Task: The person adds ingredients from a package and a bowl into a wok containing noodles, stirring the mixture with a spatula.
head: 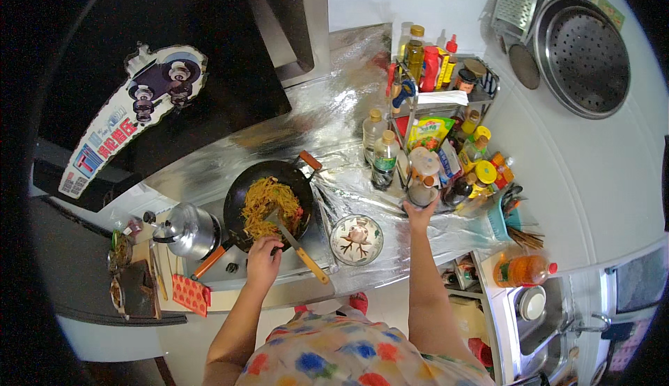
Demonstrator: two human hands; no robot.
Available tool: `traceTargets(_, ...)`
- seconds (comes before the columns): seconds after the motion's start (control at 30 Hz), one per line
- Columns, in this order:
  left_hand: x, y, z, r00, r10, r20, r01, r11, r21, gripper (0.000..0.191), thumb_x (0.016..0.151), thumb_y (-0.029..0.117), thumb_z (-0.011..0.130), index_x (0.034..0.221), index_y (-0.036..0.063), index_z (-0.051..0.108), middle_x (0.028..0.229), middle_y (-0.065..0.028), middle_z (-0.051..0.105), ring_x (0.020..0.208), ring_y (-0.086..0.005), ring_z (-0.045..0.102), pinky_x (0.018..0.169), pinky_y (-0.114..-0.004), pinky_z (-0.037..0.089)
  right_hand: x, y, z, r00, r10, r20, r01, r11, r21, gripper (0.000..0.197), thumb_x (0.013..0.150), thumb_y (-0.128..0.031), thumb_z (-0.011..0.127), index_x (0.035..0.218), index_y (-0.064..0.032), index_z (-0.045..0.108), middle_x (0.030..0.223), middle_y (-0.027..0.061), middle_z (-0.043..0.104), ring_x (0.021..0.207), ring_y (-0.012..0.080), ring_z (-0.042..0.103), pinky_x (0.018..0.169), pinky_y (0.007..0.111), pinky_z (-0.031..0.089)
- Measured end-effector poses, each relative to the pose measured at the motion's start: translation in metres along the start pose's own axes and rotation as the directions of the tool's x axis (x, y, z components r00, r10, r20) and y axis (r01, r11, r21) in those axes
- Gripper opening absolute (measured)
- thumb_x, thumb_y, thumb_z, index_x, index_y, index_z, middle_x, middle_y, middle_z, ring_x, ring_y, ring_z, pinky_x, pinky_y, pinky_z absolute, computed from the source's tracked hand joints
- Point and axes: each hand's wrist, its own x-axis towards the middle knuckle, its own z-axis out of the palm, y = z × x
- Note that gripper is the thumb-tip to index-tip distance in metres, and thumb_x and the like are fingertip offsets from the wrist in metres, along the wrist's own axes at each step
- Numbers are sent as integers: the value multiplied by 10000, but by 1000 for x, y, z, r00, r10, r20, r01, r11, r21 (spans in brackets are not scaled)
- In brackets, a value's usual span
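A black wok (233,187) with a wooden handle stands on the stove, holding a heap of yellow noodles or shreds (272,198). A spatula with a yellow handle (308,263) rests in it, its handle over the wok's near rim. My left hand (265,260) hovers at that rim, left of the spatula; whether its fingers hold anything cannot be told. My right hand (419,213) reaches to the near side of a small glass jar (422,196) by the condiment rack, fingertips at its base. Between my hands stands a patterned bowl (357,239).
A metal kettle (191,232) stands left of the wok. Bottles, including a green-labelled one (385,161), crowd round the metal rack (494,98). A blue utensil holder (499,221), an orange oil bottle (520,271) and a sink (546,323) lie to the right. A range hood (225,25) overhangs the upper left.
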Motion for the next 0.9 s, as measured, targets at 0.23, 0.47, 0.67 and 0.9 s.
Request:
traceTargets(0.23, -5, -10, 3, 999, -27, 47, 28, 999, -19, 171, 738, 4, 622, 898, 59, 594, 998, -126, 586, 957, -328, 549, 816, -389, 445, 0, -16, -6, 996, 53, 66, -38, 977, -211, 919, 572, -55, 802, 1315, -1, 263, 1257, 178, 393, 1171, 300, 398, 1013, 364, 303)
traceTargets(0.47, -10, -25, 5, 999, -32, 11, 32, 997, -64, 136, 735, 13, 615, 866, 50, 601, 963, -110, 595, 920, -310, 559, 795, -379, 455, -16, -88, -4, 987, 46, 154, -26, 992, -126, 851, 598, -33, 790, 1289, -21, 293, 1168, 122, 447, 1079, 231, 459, 925, 336, 387)
traceTargets(0.67, -9, -47, -1, 1000, -28, 12, 29, 994, -102, 135, 740, 41, 628, 870, 57, 596, 982, -100, 593, 938, -307, 554, 815, -380, 448, -38, -178, 26, 878, 21, 479, 14, 998, -68, 801, 591, -41, 778, 1258, -33, 335, 1179, 123, 446, 1075, 237, 468, 925, 358, 385)
traceTargets(0.9, -23, -90, -13, 998, -60, -32, 51, 976, -212, 152, 757, 63, 623, 907, 76, 606, 1008, -102, 591, 985, -302, 546, 853, -383, 433, -74, -247, 92, 611, -2, 792, 384, 876, -294, 863, 538, -95, 815, 1276, -41, 370, 1142, 154, 512, 1039, 272, 522, 898, 366, 416)
